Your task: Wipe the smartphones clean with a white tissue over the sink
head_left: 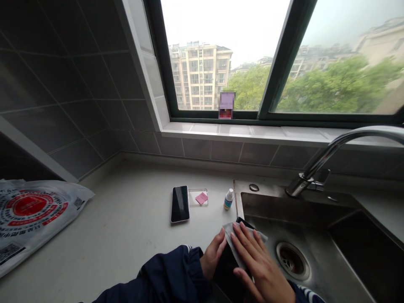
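Observation:
My left hand (213,256) grips the left edge of a flat black device (227,271), which looks like a tablet or large phone. The device is tilted over the sink's near left corner, and its lower part runs out of view. My right hand (257,261) lies on top with fingers stretched out, pressing a light grey cloth (230,233) with a zigzag edge against the device's face. Above the hands, a small white spray bottle (228,199) with a blue and yellow label stands on the counter. Left of it lie a phone (180,204), screen up, and a clear phone case (194,192) with a pink paper slip (201,198) on it.
A steel sink (311,235) with a drain (292,260) is at the right, under a curved chrome faucet (318,160). A printed plastic bag (38,214) rests on the white counter (135,202) at the left. Behind runs a tiled windowsill (240,131).

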The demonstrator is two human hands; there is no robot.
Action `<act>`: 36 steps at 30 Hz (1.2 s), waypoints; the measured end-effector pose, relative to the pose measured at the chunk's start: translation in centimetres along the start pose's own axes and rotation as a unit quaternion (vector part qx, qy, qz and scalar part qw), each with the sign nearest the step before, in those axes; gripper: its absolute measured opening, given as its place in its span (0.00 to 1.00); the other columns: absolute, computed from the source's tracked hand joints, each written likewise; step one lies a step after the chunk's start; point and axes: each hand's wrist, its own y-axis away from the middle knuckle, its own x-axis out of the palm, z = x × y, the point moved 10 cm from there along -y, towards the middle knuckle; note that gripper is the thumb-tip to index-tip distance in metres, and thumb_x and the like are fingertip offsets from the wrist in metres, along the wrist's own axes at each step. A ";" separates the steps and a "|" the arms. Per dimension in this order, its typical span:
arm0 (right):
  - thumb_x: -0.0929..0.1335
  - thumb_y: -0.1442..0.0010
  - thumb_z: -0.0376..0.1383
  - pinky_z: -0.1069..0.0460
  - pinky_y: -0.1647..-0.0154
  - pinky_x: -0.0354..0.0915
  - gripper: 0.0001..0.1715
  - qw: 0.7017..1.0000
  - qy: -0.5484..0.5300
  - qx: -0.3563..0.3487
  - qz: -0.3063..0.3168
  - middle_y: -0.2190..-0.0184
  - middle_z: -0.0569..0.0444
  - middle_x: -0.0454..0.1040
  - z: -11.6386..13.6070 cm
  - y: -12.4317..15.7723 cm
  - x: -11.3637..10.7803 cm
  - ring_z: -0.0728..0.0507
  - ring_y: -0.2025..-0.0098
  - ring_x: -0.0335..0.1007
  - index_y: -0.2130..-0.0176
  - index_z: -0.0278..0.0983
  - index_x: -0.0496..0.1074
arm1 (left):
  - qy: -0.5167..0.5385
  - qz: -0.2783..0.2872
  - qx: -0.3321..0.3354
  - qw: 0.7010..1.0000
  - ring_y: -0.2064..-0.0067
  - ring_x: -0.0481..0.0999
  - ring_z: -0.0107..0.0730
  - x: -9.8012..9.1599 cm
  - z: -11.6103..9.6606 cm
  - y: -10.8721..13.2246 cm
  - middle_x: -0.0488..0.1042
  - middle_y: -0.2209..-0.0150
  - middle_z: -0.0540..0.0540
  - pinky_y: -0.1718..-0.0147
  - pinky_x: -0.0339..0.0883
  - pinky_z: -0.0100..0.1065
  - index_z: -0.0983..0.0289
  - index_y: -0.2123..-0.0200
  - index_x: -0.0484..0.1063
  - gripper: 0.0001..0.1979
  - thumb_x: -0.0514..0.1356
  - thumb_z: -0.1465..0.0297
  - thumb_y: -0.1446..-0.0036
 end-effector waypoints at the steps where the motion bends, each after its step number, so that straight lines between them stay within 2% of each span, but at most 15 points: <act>1: 0.62 0.34 0.46 0.40 0.30 0.36 0.41 1.000 -0.001 -0.011 0.003 0.30 0.42 0.45 0.4 -0.1 -0.1 0.32 0.29 0.39 0.31 0.29 0.48 | 0.019 0.023 -0.017 0.999 0.32 0.54 0.38 -0.1 0.7 -0.2 0.75 0.47 0.55 0.32 0.35 0.34 0.63 0.52 0.77 0.23 0.59 0.54 0.43; 3: 0.62 0.34 0.49 0.41 0.29 0.34 0.43 0.999 -0.009 -0.046 0.011 0.31 0.44 0.46 1.4 -0.4 -0.5 0.32 0.29 0.39 0.31 0.28 0.48 | 0.028 0.036 -0.047 0.998 0.34 0.58 0.43 -1.2 2.3 -0.7 0.77 0.50 0.60 0.32 0.36 0.38 0.69 0.52 0.76 0.29 0.61 0.51 0.46; 4: 0.62 0.34 0.51 0.41 0.29 0.34 0.44 0.998 -0.015 -0.066 0.016 0.31 0.45 0.47 1.9 -0.5 -0.6 0.33 0.29 0.39 0.31 0.29 0.48 | 0.056 0.026 -0.057 0.996 0.34 0.59 0.43 -2.0 3.0 -0.9 0.77 0.51 0.60 0.32 0.35 0.38 0.69 0.51 0.76 0.30 0.60 0.50 0.46; 6: 0.61 0.34 0.53 0.42 0.29 0.35 0.44 0.995 -0.025 -0.092 0.024 0.31 0.48 0.48 2.6 -0.5 -0.7 0.34 0.29 0.40 0.31 0.31 0.48 | 0.104 -0.025 -0.030 0.994 0.36 0.63 0.38 -4.1 3.3 -1.4 0.79 0.55 0.56 0.32 0.34 0.35 0.66 0.54 0.78 0.24 0.58 0.52 0.42; 7: 0.61 0.34 0.53 0.43 0.29 0.36 0.44 0.995 -0.027 -0.092 0.025 0.31 0.48 0.48 2.6 -0.4 -0.6 0.35 0.29 0.41 0.31 0.32 0.48 | 0.111 -0.027 -0.030 0.993 0.36 0.63 0.38 -4.4 3.4 -1.5 0.79 0.55 0.57 0.32 0.34 0.36 0.66 0.55 0.78 0.24 0.57 0.52 0.41; 11: 0.62 0.33 0.47 0.42 0.30 0.39 0.40 1.000 -0.010 -0.017 0.007 0.31 0.47 0.47 0.5 -0.1 -0.2 0.35 0.29 0.41 0.31 0.33 0.48 | 0.050 0.034 -0.018 0.998 0.32 0.54 0.41 -2.6 2.5 -1.3 0.73 0.45 0.61 0.32 0.30 0.36 0.70 0.48 0.74 0.28 0.54 0.52 0.40; 15: 0.62 0.33 0.44 0.39 0.32 0.46 0.39 0.999 -0.002 0.036 -0.001 0.31 0.45 0.46 -1.3 0.3 0.6 0.34 0.30 0.42 0.30 0.33 0.45 | 0.026 0.060 0.013 0.998 0.30 0.48 0.39 -0.9 1.3 -1.0 0.65 0.38 0.58 0.32 0.28 0.37 0.66 0.39 0.63 0.30 0.49 0.54 0.36; 20: 0.62 0.33 0.45 0.38 0.32 0.45 0.40 1.000 -0.003 0.026 0.002 0.30 0.44 0.46 -0.8 0.2 0.5 0.33 0.29 0.40 0.30 0.33 0.46 | 0.022 0.060 0.006 0.998 0.30 0.47 0.37 -1.2 1.5 -1.0 0.66 0.38 0.58 0.32 0.28 0.35 0.68 0.39 0.64 0.29 0.48 0.55 0.35; 24: 0.63 0.34 0.48 0.40 0.30 0.40 0.42 0.999 -0.018 -0.026 0.006 0.31 0.45 0.48 0.8 -0.1 -0.2 0.33 0.29 0.41 0.31 0.32 0.48 | 0.040 0.081 -0.037 0.995 0.32 0.54 0.40 -1.1 2.4 -0.8 0.71 0.43 0.62 0.33 0.31 0.37 0.71 0.41 0.66 0.32 0.46 0.53 0.35; 28: 0.63 0.34 0.49 0.41 0.30 0.38 0.41 0.998 -0.023 -0.061 0.013 0.31 0.47 0.49 1.6 -0.3 -0.5 0.34 0.30 0.42 0.31 0.32 0.50 | 0.063 0.082 -0.058 0.993 0.34 0.58 0.43 -0.8 2.8 -0.7 0.74 0.46 0.65 0.33 0.33 0.38 0.73 0.43 0.68 0.34 0.48 0.51 0.37; 31: 0.63 0.34 0.46 0.42 0.30 0.40 0.39 0.999 -0.023 -0.041 0.011 0.31 0.48 0.49 0.9 -0.2 -0.3 0.35 0.30 0.43 0.31 0.34 0.49 | 0.046 0.064 -0.041 0.996 0.33 0.57 0.43 -1.0 2.4 -0.8 0.73 0.45 0.64 0.32 0.32 0.38 0.72 0.44 0.69 0.32 0.51 0.52 0.38; 36: 0.62 0.33 0.43 0.40 0.31 0.43 0.38 0.999 -0.015 0.031 0.003 0.30 0.47 0.45 -1.0 0.3 0.5 0.34 0.29 0.40 0.31 0.34 0.47 | 0.018 0.052 -0.007 0.998 0.31 0.50 0.39 -1.3 1.8 -1.2 0.68 0.40 0.58 0.32 0.28 0.37 0.67 0.40 0.66 0.30 0.51 0.53 0.37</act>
